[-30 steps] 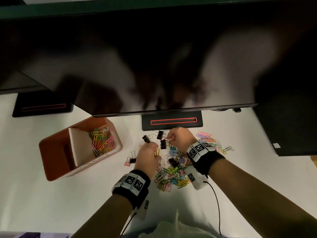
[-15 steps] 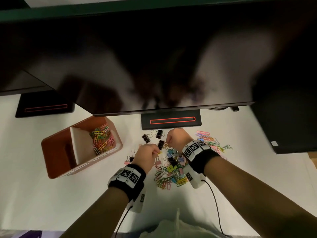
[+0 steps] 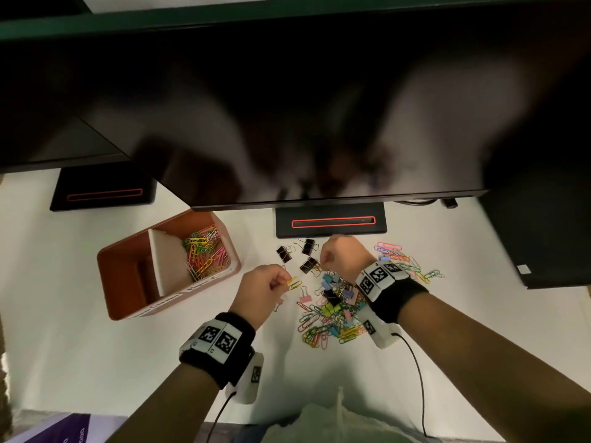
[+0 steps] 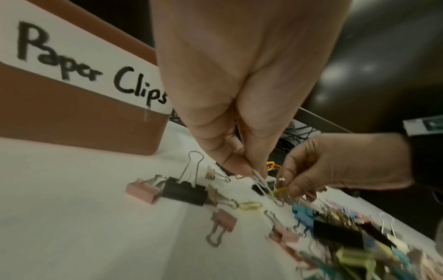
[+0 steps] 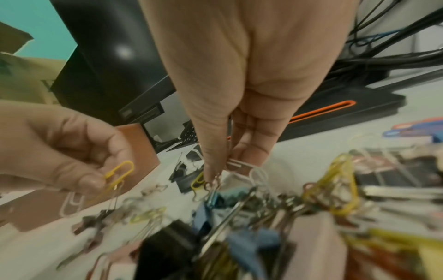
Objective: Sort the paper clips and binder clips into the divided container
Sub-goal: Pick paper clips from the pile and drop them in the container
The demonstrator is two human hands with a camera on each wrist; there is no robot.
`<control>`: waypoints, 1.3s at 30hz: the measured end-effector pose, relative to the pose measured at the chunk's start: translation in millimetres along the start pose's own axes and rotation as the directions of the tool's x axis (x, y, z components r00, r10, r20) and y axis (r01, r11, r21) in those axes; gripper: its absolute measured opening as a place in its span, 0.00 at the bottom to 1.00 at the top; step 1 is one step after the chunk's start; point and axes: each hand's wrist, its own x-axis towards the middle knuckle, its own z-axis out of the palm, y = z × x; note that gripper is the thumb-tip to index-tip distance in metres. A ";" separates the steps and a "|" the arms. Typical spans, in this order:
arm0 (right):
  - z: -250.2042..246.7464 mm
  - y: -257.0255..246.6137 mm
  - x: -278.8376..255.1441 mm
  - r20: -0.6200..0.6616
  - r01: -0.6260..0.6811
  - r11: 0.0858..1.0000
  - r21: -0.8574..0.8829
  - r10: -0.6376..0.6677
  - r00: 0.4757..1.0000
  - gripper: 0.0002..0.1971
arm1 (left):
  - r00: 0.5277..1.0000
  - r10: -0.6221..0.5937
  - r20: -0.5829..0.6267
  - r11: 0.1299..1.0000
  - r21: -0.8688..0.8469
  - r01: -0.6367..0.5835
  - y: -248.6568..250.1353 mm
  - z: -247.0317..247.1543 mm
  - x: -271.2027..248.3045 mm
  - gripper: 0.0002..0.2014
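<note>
Setting: office desk | white worktop (image 3: 80, 314) under a large dark monitor (image 3: 287, 107) on a black stand base (image 3: 331, 222) | second stand base (image 3: 102, 195) at left | cable bundle (image 5: 395, 56) behind | orange container (image 4: 72, 117) labelled "Paper Clips" | blurred dark unit (image 3: 543, 235) at right, possibly a computer case

White desk (image 3: 64, 330); dark monitor (image 3: 287, 107) overhead, black stand base (image 3: 331, 222) with red outline; teal wall (image 5: 36, 22); cables (image 5: 395, 56) behind.
</note>
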 end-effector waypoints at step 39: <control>-40.8 -103.9 -29.2 -0.415 0.281 0.940 0.195 -0.180 0.892 0.03 | 0.962 0.168 -0.215 0.972 0.199 -0.125 42.5 -127.5 -13.0 0.06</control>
